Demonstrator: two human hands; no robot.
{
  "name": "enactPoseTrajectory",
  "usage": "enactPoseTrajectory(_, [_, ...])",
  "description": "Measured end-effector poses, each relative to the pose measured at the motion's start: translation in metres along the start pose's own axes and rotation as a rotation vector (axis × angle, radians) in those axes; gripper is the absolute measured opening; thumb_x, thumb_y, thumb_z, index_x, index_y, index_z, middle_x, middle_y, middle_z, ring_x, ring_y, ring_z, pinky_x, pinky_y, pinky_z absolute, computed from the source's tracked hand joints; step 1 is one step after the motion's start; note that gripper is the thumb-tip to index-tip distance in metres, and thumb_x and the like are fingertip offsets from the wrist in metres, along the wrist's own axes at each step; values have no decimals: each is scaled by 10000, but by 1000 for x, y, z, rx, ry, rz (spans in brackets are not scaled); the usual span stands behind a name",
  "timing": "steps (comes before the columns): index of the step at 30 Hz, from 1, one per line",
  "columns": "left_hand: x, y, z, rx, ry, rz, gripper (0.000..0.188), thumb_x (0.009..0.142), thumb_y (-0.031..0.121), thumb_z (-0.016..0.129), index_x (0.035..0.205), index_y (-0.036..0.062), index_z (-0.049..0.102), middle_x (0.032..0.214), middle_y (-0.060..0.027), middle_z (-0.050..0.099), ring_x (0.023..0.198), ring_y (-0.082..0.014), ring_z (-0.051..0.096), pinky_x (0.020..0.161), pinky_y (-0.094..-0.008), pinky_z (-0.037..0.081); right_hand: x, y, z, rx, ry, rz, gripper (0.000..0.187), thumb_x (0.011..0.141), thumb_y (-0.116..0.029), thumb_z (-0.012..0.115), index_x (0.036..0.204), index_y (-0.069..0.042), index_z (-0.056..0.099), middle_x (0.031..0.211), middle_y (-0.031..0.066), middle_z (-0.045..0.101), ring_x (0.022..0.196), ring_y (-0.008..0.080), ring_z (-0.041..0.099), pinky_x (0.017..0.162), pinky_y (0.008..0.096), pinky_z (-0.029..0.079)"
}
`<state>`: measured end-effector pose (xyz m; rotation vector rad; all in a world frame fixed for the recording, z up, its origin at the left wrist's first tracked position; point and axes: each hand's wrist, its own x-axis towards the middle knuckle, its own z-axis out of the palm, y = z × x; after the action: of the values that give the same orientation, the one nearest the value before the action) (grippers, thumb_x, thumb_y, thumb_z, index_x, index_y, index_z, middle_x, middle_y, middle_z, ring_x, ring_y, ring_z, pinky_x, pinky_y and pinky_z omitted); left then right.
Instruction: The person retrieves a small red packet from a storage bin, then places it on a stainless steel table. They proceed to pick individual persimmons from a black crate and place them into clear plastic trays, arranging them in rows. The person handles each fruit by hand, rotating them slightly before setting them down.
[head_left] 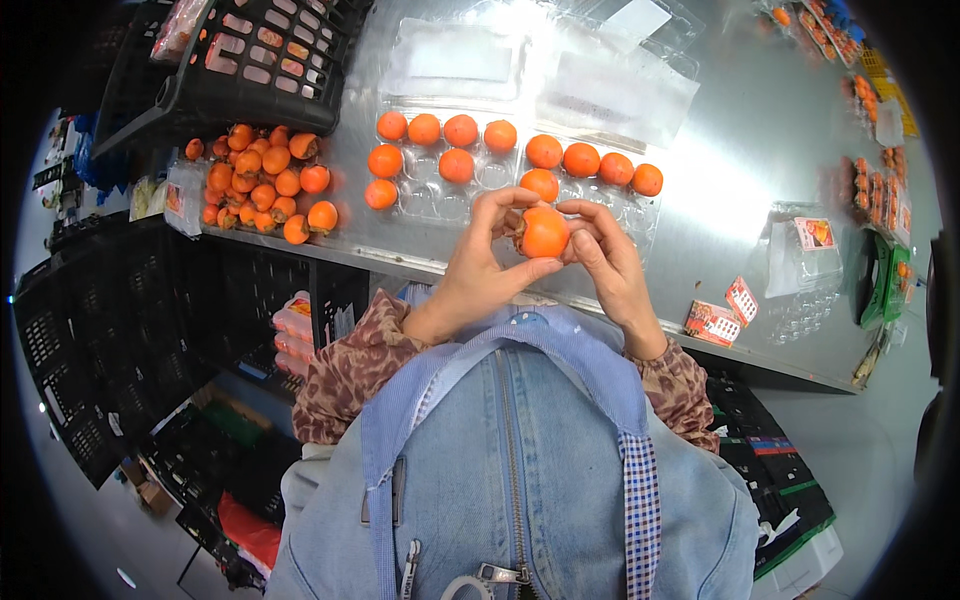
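An orange persimmon (pixel 546 233) is held up between my two hands, in front of the table's near edge. My left hand (pixel 490 260) grips it from the left, thumb beneath and fingers behind its leafy end. The fingers and thumb of my right hand (pixel 608 262) close on its right side. Beyond them lie two open clear plastic trays: the left tray (pixel 425 190) and the right tray (pixel 622 208) each have several persimmons in their cups. One persimmon (pixel 540 184) sits in the right tray just past my fingertips.
A heap of loose persimmons (pixel 262 175) lies at the left, below a black crate (pixel 250 95). Printed cards (pixel 713 322) and clear packaging (pixel 803 255) rest on the metal table (pixel 720 180) to the right. Black crates (pixel 100 330) stand at the lower left.
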<state>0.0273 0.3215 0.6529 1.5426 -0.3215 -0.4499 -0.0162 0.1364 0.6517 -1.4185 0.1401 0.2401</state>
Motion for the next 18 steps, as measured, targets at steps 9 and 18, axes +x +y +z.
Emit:
enactPoseTrajectory(9, [3,6,-3,184,-29,184,497,718,59,825,1130,45,548,1210,-93,575,974,-144,577,839,-295,475,2,8,-4,140,-165,83,468,988,-279,561,1344,13,474,1245,124,588,1144,191,569,977,324,442])
enactPoseTrajectory(18, [4,6,-4,363,18,409,425,687,55,839,1020,56,575,1178,-161,578,999,-224,603,805,-323,508,-2,7,-9,156,-157,23,533,959,-265,610,1383,8,436,1282,126,564,1185,202,550,1002,341,436])
